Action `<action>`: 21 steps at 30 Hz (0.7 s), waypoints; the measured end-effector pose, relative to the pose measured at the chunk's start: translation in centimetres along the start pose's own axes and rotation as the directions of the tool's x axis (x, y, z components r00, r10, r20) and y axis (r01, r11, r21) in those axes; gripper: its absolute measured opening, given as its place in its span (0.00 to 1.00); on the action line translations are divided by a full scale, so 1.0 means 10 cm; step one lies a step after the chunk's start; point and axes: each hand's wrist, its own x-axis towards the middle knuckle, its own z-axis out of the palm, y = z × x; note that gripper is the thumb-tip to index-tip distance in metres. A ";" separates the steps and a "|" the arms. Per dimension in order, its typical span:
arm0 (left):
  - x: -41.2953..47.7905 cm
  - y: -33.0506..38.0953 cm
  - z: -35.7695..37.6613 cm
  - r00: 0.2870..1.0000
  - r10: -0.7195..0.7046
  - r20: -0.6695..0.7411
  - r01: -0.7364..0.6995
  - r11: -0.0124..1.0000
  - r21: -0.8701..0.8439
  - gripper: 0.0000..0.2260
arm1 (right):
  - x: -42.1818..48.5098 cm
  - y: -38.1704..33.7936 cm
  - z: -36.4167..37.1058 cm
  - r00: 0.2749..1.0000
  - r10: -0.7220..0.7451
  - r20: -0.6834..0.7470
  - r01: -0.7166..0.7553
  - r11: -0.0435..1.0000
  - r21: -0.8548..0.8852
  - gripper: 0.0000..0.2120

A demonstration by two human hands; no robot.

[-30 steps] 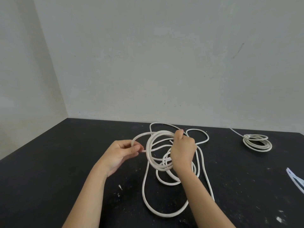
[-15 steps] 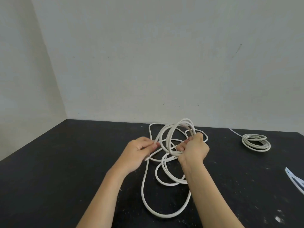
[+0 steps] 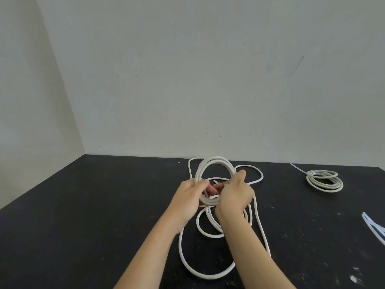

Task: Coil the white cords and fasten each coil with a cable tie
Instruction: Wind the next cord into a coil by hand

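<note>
Mid-coiling: left hand point(image 3: 188, 197) and right hand point(image 3: 235, 197) both grip the upright coil point(image 3: 215, 160) just above the table point(image 3: 104, 205), while the cord point(image 3: 208, 277) has slack lying loose. Next is probably looping that slack in; ties point(image 3: 373, 226) come later.

The thick white round cord point(image 3: 215, 160) is partly coiled. Several turns stand upright as an oval ring, gripped at its lower part between my left hand point(image 3: 188, 200) and right hand point(image 3: 235, 197), fingers curled round the strands. The rest of it lies slack on the black bench point(image 3: 93, 215) in loose loops, the longest running toward me under my right forearm. Well apart to the right, a second white cord point(image 3: 325, 181) lies flat in a neat round coil, with a thin white strip sticking out at its far-left edge. At the right edge lie flat white cable ties point(image 3: 373, 226), partly out of view.
</note>
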 end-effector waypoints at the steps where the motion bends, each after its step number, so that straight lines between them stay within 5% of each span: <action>1: 0.01 -0.02 0.04 0.995 0.020 -0.095 -0.026 0.998 -0.065 0.14 | -0.02 0.02 0.01 1.000 0.000 0.017 0.000 1.000 -0.002 0.23; 5: 0.02 -0.02 0.09 0.986 0.001 -0.167 -0.096 0.820 -0.564 0.17 | -0.09 0.12 0.03 0.989 -0.028 0.144 0.045 0.992 -0.116 0.34; 8: 0.03 -0.01 -0.03 0.979 -0.097 -0.182 -0.073 0.666 -0.743 0.17 | -0.20 0.23 0.06 0.943 -0.058 0.328 0.130 0.971 -0.202 0.39; 15: 0.07 -0.09 -0.39 0.978 -0.208 -0.034 0.094 0.577 -0.811 0.17 | -0.26 0.36 0.08 0.848 -0.133 0.513 0.386 0.819 -0.425 0.31; 19: 0.09 -0.16 -0.49 0.990 -0.080 0.116 0.140 0.481 -0.866 0.13 | -0.26 0.28 0.07 0.829 -0.054 0.557 0.362 0.810 -0.462 0.29; 21: 0.10 -0.16 -0.55 0.991 -0.003 0.132 0.120 0.435 -0.892 0.17 | -0.24 0.24 0.03 0.752 0.025 0.659 0.342 0.839 -0.423 0.28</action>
